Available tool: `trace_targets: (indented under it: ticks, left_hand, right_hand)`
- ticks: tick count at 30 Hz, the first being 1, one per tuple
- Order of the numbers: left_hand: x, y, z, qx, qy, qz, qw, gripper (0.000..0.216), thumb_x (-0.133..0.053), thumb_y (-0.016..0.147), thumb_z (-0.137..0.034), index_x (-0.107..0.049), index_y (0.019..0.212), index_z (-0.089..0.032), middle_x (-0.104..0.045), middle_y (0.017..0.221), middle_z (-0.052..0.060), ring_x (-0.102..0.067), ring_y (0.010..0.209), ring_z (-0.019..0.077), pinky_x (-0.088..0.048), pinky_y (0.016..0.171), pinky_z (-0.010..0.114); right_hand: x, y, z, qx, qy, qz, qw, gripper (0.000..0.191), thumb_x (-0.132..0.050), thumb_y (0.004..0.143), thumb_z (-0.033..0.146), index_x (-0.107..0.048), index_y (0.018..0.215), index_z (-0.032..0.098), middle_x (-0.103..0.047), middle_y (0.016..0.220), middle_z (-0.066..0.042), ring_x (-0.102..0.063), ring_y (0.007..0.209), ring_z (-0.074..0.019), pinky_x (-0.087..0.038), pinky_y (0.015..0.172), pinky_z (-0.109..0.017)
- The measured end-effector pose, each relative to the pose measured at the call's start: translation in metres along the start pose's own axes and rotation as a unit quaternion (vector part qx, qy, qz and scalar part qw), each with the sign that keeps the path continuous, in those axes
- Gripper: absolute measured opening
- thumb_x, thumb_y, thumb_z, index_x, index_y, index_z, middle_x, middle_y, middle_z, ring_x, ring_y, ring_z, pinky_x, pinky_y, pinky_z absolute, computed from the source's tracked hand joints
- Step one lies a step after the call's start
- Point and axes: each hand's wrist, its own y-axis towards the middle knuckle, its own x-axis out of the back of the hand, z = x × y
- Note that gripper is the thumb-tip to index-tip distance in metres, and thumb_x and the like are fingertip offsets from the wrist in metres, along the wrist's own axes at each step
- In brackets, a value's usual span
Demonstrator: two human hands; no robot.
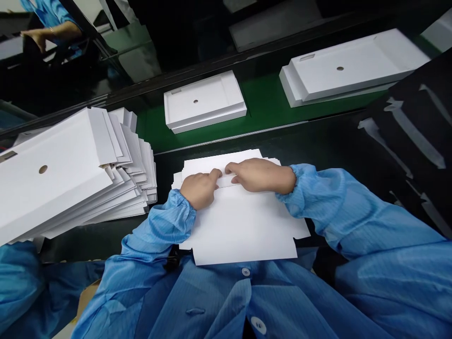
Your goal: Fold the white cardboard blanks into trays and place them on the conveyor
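Note:
A flat white cardboard blank (243,226) with notched corners lies in front of me, its near edge close to my body. A narrow strip along its far side is folded at a crease. My left hand (199,188) is closed at the left part of that strip, thumb and forefinger on the crease. Just to its right, my right hand (259,174) has its fingers curled and its thumb and forefinger on the same strip. The fingertips of the two hands are nearly touching. More white edges show beneath the blank at its far side.
A tall stack of part-folded white cardboard trays (70,165) stands at left. On the green belt (263,103) behind lie a folded white tray (205,101) and a larger one (353,66). Black panels with tape (416,132) lean at right. Another person's arm (52,35) shows top left.

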Motion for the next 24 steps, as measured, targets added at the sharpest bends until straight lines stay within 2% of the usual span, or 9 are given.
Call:
trace_targets:
  ticks: [2,5,9,12,19,24]
  left_hand:
    - [-0.003,-0.002,0.002,-0.002,-0.007,-0.027,1.000,0.035,-0.056,0.095,-0.025,-0.055,0.130,-0.026,-0.073,0.095,0.005,-0.068,0.083,0.0245,-0.044,0.067,0.035]
    - [-0.013,-0.008,0.007,-0.040,-0.014,-0.085,0.995,0.031,-0.054,0.098,-0.028,-0.061,0.128,-0.026,-0.071,0.102,0.007,-0.066,0.091,0.0242,-0.045,0.077,0.038]
    - [-0.028,-0.011,0.013,-0.072,-0.007,-0.152,0.986,0.040,-0.059,0.096,-0.039,-0.062,0.133,-0.023,-0.065,0.114,0.012,-0.060,0.104,0.0277,-0.044,0.088,0.042]
    - [-0.037,-0.008,0.014,-0.081,-0.005,-0.184,0.980,0.039,-0.061,0.095,-0.040,-0.065,0.128,-0.020,-0.063,0.111,0.013,-0.058,0.102,0.0277,-0.043,0.087,0.043]
    - [-0.047,-0.007,0.008,-0.100,0.029,-0.257,0.961,0.029,-0.050,0.100,-0.029,-0.067,0.119,-0.015,-0.065,0.104,0.014,-0.058,0.096,0.0259,-0.042,0.085,0.042]
    - [-0.046,-0.012,0.006,-0.107,0.031,-0.248,0.962,0.027,-0.048,0.100,-0.026,-0.070,0.114,-0.019,-0.066,0.098,0.011,-0.059,0.091,0.0241,-0.042,0.083,0.041]
  right_hand:
    - [-0.004,-0.007,-0.006,0.030,-0.030,-0.054,0.998,0.031,-0.052,0.099,0.037,-0.062,0.125,0.023,-0.073,0.096,-0.007,-0.064,0.084,-0.0228,-0.033,0.064,-0.030]
    - [-0.015,-0.021,-0.013,0.109,-0.108,-0.136,0.979,0.037,-0.050,0.101,0.043,-0.064,0.126,0.019,-0.071,0.102,-0.011,-0.060,0.093,-0.0251,-0.035,0.073,-0.033]
    - [-0.030,-0.024,-0.019,0.131,-0.158,-0.203,0.957,0.042,-0.051,0.100,0.042,-0.063,0.129,0.013,-0.069,0.102,-0.013,-0.057,0.093,-0.0255,-0.035,0.078,-0.036]
    - [-0.036,-0.018,-0.018,0.141,-0.180,-0.219,0.949,0.038,-0.048,0.102,0.037,-0.066,0.122,0.011,-0.068,0.098,-0.012,-0.054,0.091,-0.0246,-0.034,0.079,-0.037]
    - [-0.036,-0.018,-0.013,0.177,-0.247,-0.221,0.927,0.032,-0.040,0.102,0.017,-0.068,0.115,0.008,-0.069,0.091,-0.010,-0.053,0.083,-0.0218,-0.034,0.077,-0.037]
    - [-0.031,-0.022,-0.010,0.192,-0.259,-0.183,0.929,0.030,-0.042,0.098,0.011,-0.066,0.115,0.006,-0.070,0.089,-0.011,-0.056,0.077,-0.0206,-0.034,0.070,-0.036]
